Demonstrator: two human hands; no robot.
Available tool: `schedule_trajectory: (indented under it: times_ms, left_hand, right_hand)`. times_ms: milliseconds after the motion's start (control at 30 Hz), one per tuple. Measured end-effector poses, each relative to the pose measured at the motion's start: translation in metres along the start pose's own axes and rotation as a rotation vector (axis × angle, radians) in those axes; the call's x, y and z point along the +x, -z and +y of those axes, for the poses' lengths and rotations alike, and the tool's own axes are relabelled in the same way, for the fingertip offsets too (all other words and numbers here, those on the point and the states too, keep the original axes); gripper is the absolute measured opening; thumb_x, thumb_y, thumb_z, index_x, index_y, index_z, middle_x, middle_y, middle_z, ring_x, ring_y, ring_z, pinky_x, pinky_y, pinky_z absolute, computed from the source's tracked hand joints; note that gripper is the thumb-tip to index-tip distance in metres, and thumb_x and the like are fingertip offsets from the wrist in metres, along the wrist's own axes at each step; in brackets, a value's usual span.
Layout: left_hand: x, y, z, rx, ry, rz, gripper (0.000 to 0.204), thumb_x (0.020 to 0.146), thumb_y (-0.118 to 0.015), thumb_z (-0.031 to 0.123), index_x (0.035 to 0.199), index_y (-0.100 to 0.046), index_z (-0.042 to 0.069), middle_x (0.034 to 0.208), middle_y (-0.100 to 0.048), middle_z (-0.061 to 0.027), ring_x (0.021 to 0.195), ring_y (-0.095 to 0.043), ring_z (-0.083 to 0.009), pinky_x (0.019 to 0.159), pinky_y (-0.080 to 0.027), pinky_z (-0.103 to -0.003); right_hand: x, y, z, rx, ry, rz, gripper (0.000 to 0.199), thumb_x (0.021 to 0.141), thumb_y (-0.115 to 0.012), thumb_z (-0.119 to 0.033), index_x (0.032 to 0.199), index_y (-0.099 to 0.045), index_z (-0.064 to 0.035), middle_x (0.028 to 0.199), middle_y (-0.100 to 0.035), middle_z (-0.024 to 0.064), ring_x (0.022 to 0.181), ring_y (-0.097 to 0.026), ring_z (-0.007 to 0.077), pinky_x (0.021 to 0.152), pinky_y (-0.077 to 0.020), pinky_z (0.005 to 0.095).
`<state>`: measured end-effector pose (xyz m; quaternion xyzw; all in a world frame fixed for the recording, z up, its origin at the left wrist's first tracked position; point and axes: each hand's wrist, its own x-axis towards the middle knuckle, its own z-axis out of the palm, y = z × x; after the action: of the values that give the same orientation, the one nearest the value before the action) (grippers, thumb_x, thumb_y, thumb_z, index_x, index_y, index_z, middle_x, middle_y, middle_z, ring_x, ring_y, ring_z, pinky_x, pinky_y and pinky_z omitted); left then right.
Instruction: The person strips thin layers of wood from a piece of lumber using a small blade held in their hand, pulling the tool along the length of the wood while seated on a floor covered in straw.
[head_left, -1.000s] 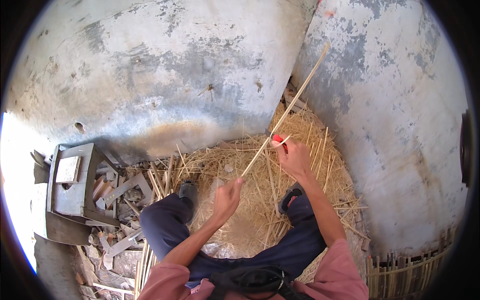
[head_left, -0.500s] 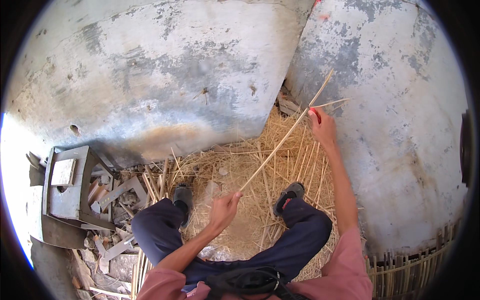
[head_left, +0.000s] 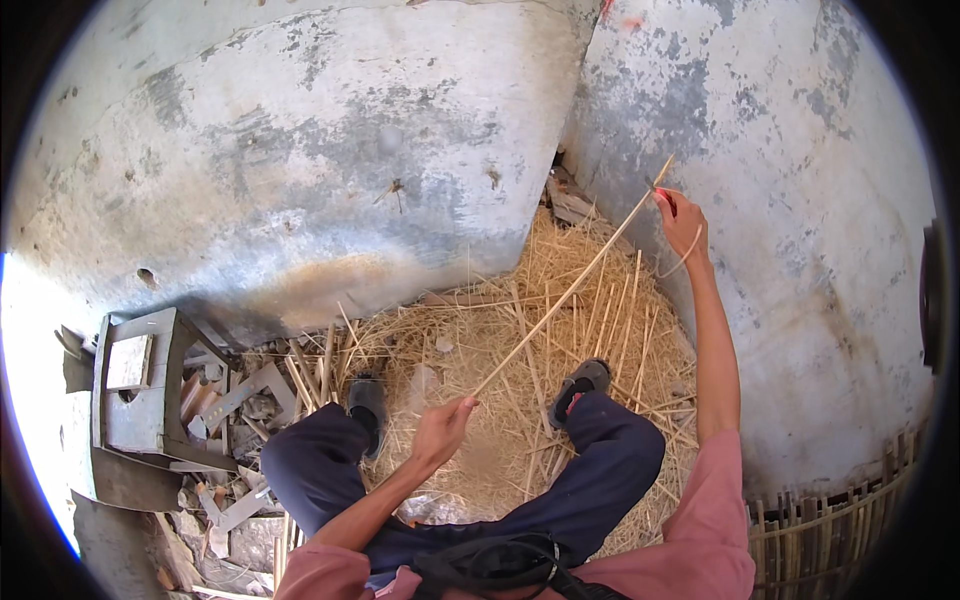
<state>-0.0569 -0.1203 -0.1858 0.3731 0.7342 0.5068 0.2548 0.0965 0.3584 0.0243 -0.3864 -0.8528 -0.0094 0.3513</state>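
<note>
A long, thin pale bamboo strip [head_left: 570, 295] slants up from my lap toward the wall corner on the right. Its near end is pinched between the thumb and fingers of my left hand [head_left: 440, 432], above my left thigh. Out at the far end, my right hand [head_left: 684, 222] is closed around a small red-handled knife [head_left: 660, 194], its dark blade against the strip. The strip's pointed tip shows just past the blade. A thin peeled sliver [head_left: 690, 252] curls back from my right hand beside the wrist. My palm and fingers hide most of the handle.
Straw and shavings [head_left: 490, 420] cover the floor between my shoes. Peeling walls [head_left: 350, 180] meet at a corner ahead. A wooden box-like frame [head_left: 140, 380] stands left among scrap wood [head_left: 235, 500]. More cut strips [head_left: 620, 310] lie near the right wall; a slatted bamboo edge [head_left: 830, 540] is lower right.
My right hand and the knife have moved outward and up along the strip toward its tip. The split sliver, earlier sticking out straight, now curls back over my wrist. My left hand stays nearly in place.
</note>
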Motion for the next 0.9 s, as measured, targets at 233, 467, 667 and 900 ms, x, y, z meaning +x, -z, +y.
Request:
schedule_trajectory:
  times_ms: [233, 467, 667, 900]
  left_hand:
    - [-0.001, 0.002, -0.010, 0.058, 0.009, -0.040, 0.039, 0.111, -0.055, 0.036, 0.117, -0.077, 0.004, 0.060, -0.053, -0.0130, 0.056, -0.055, -0.0216, 0.059, -0.044, -0.040]
    - [0.012, -0.005, -0.028, 0.061, -0.004, -0.070, 0.041, 0.111, -0.053, 0.038, 0.115, -0.076, 0.005, 0.066, -0.057, -0.0146, 0.061, -0.060, -0.0251, 0.063, -0.047, -0.040]
    - [0.037, -0.034, -0.051, -0.026, -0.139, -0.112, 0.043, 0.112, -0.050, 0.040, 0.106, -0.071, 0.004, 0.067, -0.057, -0.0117, 0.062, -0.058, -0.0258, 0.063, -0.046, -0.041]
    - [0.089, -0.054, 0.011, 0.021, -0.318, -0.057, 0.043, 0.114, -0.045, 0.040, 0.104, -0.066, 0.004, 0.066, -0.056, -0.0119, 0.058, -0.056, -0.0250, 0.060, -0.045, -0.043]
  right_hand:
    - [0.006, -0.008, 0.001, -0.013, -0.046, -0.045, 0.041, 0.103, -0.061, -0.047, 0.126, -0.075, -0.0166, 0.103, -0.078, 0.0133, 0.098, -0.075, 0.0354, 0.087, -0.0564, 0.0437]
    - [0.010, -0.010, 0.048, 0.798, -0.404, -0.519, 0.038, 0.106, -0.062, -0.046, 0.110, -0.067, -0.0086, 0.063, -0.043, -0.0053, 0.047, -0.038, 0.0074, 0.043, -0.0306, 0.0286]
    - [-0.014, 0.037, 0.032, 0.689, -0.257, -0.285, 0.036, 0.103, -0.068, -0.041, 0.101, -0.068, -0.0043, 0.065, -0.049, -0.0029, 0.052, -0.044, 0.0107, 0.049, -0.0359, 0.0318]
    - [-0.071, 0.121, 0.004, 0.111, -0.044, 0.020, 0.028, 0.100, -0.069, -0.030, 0.107, -0.068, -0.0025, 0.068, -0.054, 0.0088, 0.063, -0.051, 0.0186, 0.062, -0.0426, 0.0365]
